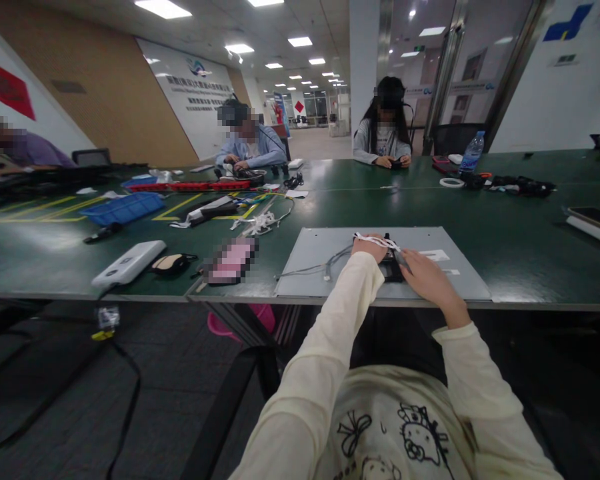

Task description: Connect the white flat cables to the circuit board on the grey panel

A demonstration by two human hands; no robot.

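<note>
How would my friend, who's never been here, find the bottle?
On the big green table, look across to the right, in front of a black chair. A clear plastic bottle with a bluish label stands beside a white ring. It rises tall while things around it lie low.

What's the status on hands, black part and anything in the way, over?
Left hand at white cord, right hand at black part; grips unclear. Black part on grey panel. White cord runs across its far end; grey cable lies to left.

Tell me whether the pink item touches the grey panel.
Apart: the head view shows green tabletop between the pink item and the grey panel.
</note>
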